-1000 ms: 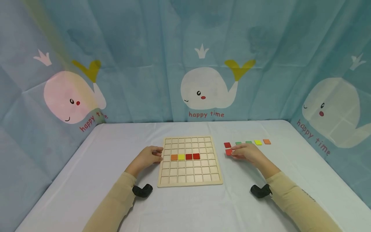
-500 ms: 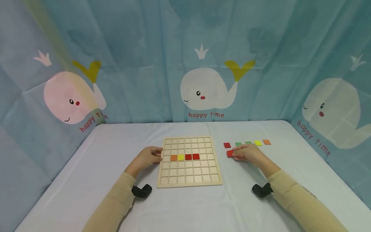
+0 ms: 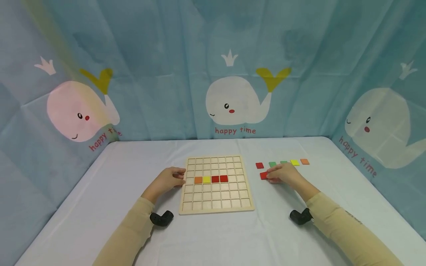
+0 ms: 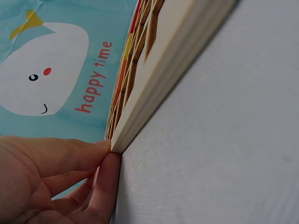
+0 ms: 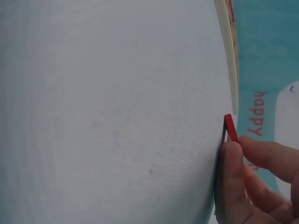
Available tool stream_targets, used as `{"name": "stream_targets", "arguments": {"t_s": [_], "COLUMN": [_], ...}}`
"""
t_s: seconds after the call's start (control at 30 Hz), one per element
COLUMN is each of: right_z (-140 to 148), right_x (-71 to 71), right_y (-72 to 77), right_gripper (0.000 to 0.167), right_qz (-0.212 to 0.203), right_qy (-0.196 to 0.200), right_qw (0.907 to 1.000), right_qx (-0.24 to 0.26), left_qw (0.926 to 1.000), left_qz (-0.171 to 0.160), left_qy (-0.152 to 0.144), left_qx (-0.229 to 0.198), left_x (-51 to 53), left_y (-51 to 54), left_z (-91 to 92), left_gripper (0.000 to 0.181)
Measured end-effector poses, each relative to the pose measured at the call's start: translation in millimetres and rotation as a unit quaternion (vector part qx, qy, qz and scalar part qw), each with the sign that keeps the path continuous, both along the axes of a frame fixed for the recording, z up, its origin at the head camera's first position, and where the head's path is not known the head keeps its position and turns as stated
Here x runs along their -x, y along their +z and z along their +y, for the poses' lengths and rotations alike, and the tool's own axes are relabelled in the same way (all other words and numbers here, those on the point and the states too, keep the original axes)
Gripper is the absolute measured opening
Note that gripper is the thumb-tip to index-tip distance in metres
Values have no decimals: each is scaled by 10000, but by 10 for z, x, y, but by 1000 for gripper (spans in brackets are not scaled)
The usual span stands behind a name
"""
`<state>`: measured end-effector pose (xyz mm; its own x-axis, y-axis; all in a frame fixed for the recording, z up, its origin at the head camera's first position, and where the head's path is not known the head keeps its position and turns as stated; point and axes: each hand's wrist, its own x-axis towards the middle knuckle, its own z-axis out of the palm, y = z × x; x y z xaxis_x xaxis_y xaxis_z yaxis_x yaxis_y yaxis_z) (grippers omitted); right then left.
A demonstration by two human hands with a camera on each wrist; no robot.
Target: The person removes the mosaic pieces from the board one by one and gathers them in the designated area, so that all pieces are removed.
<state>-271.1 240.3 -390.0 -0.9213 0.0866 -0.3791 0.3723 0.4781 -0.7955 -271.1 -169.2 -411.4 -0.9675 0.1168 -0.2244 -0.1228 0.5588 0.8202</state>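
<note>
A wooden grid board [image 3: 216,205] lies on the white table, with one row of orange [image 3: 198,180], yellow [image 3: 206,179] and two red tiles [image 3: 219,178] in its cells. My left hand [image 3: 166,181] touches the board's left edge; in the left wrist view the thumb and a fingertip [image 4: 108,172] meet its side. To the right of the board, my right hand [image 3: 283,173] pinches a red tile [image 3: 263,176] between thumb and finger. In the right wrist view that tile [image 5: 231,127] stands tilted, close to the tabletop, partly covered by the fingers.
Behind the right hand lie another red tile [image 3: 259,165], two green tiles [image 3: 272,164], a yellow tile [image 3: 294,162] and an orange tile [image 3: 304,162], the green ones partly hidden. A blue curtain [image 3: 159,103] with printed whales closes off the back and sides.
My right hand has drawn the red tile slightly nearer and right, away from the other red tile. My left hand stays at the board's edge. The whole head view shifts slightly.
</note>
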Motion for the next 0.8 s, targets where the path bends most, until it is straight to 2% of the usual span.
{"name": "stream_targets", "arguments": {"t_s": [0.57,0.8], "right_z": [-20,-9], "right_x": [48,57], "right_y": [-9,-45], "right_gripper": [33,31], "right_qz": [24,-67], "right_qy": [-77,-65], "right_qw": [9987,9990], "right_qx": [-509,-445], "left_qw": [10000,10000], "left_qz": [27,-26], "left_qy": [2,40], "left_qx": [6,9], "left_x": [19,13], "left_y": [17,-7], "left_z": [12,8], "left_gripper": [49,50]}}
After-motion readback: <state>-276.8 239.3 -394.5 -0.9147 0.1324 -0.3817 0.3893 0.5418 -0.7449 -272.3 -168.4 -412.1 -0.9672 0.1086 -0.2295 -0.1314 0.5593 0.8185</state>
